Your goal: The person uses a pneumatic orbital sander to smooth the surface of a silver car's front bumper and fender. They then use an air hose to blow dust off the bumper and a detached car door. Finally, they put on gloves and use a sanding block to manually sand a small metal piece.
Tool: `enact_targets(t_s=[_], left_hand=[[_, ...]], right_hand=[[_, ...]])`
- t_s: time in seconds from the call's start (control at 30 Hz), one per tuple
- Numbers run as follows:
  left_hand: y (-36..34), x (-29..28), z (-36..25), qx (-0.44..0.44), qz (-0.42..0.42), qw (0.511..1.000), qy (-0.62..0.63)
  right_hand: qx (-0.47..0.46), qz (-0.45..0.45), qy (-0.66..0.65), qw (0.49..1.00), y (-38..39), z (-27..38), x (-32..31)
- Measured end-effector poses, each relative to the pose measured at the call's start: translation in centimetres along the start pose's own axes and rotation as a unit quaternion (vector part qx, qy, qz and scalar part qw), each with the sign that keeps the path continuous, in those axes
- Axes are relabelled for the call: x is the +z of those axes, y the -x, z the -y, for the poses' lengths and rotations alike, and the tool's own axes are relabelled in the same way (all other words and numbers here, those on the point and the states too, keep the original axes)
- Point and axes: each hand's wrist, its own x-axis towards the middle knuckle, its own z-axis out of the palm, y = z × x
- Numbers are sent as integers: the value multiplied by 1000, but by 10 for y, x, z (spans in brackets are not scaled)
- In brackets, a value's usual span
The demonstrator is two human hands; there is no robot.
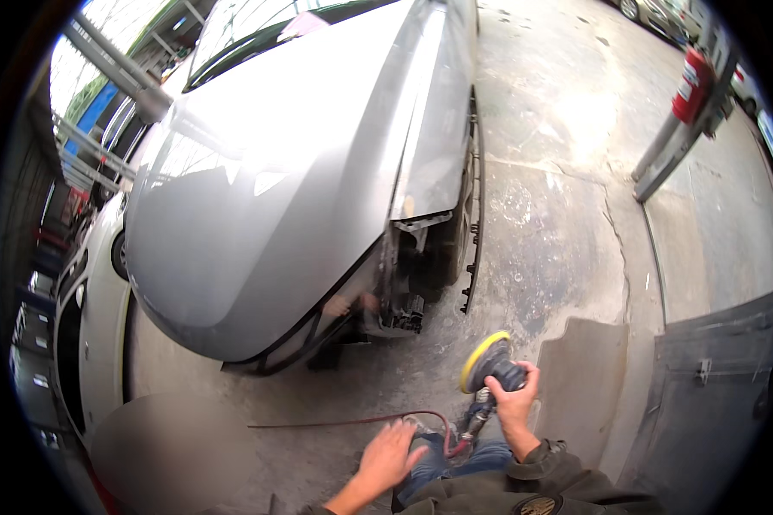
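My right hand grips a pneumatic orbital sander with a yellow round pad, held up near my knee. A red air hose runs from the sander's base across the floor to the left. My left hand hovers with fingers spread over my jeans-clad knee, holding nothing, close to the hose coupling. Ahead stands a silver car with its front bumper removed, exposing the wheel arch and frame. Another person's hand shows under the car's front corner.
A white car stands at left. A grey floor mat and a dark panel lie on the cracked concrete at right. A red fire extinguisher hangs on a post at upper right.
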Motion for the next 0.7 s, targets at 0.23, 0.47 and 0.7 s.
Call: enact_targets(t_s=[0.23, 0.47, 0.7], left_hand=[[115, 129, -21, -354, -223, 843, 339], [337, 235, -10, -565, -267, 716, 311], [543, 410, -79, -660, -208, 696, 191]], right_hand=[[70, 214, -7, 974, 97, 38, 101], [65, 370, 64, 924, 246, 20, 183], [39, 477, -26, 878, 371, 23, 242]])
